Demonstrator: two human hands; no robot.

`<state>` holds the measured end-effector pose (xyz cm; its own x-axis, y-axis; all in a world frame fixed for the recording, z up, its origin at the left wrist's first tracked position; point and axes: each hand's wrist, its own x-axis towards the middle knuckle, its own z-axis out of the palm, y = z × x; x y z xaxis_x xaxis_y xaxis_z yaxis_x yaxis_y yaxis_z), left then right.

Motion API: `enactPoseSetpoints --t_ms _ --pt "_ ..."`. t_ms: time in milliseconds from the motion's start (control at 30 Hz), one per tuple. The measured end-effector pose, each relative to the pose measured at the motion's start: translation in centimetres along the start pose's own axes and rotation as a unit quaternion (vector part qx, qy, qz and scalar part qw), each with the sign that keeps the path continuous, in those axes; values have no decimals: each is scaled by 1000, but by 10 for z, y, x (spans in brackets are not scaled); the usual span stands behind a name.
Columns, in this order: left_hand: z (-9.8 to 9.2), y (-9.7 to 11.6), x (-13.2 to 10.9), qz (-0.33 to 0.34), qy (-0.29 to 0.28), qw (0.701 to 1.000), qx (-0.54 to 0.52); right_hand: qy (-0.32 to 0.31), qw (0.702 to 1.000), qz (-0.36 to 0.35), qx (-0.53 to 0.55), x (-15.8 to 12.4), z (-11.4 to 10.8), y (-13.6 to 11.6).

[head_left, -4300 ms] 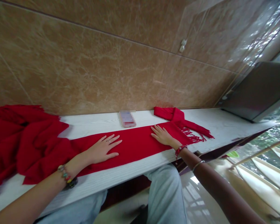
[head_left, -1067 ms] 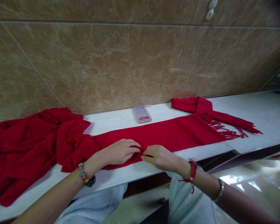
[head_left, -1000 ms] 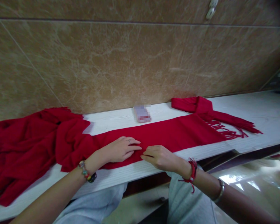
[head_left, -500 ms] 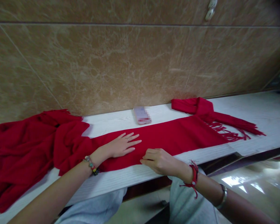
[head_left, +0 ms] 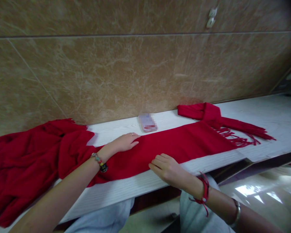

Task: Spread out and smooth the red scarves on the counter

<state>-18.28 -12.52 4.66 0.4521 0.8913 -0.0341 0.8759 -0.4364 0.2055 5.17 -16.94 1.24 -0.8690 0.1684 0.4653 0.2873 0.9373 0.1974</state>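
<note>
A long red scarf lies flat along the table, its fringe spread at the right end. Toward the left it runs into a loose, wrinkled heap of red cloth. My left hand rests on the scarf's far edge, thumb apart from the fingers, whose tips lie at that edge. At the near edge my right hand has its fingers curled together against the scarf's border. How much fabric is between those fingers is hidden.
A folded red scarf with a fringed tail sits at the back right. Near the wall lies a flat phone-like object, partly blurred. The narrow white table ends just before my knees.
My left hand has slid away from me, from the scarf's middle to its far edge, and its spread fingers have drawn closer together. The right hand has barely moved. The view has tilted slightly.
</note>
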Motion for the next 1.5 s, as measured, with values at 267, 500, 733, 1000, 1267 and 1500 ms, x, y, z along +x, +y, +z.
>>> enactPoseSetpoints --t_ms 267,500,733,1000,1267,1500 --pt "-1 -1 52 -89 -13 991 -102 -81 994 66 -39 -3 -17 -6" --pt "-22 1 59 -90 -42 969 -224 -82 993 65 -53 -4 -29 -1" --pt "-50 11 79 -83 -5 942 -326 -14 991 78 -106 -13 -58 16" --pt "-96 78 135 -79 30 864 -496 47 968 111 -222 -48 -111 64" --pt "-80 129 228 -57 17 885 -461 9 957 159 -241 -107 -129 114" --pt "-46 149 281 -40 -9 897 -439 42 950 188 -244 -147 -119 142"
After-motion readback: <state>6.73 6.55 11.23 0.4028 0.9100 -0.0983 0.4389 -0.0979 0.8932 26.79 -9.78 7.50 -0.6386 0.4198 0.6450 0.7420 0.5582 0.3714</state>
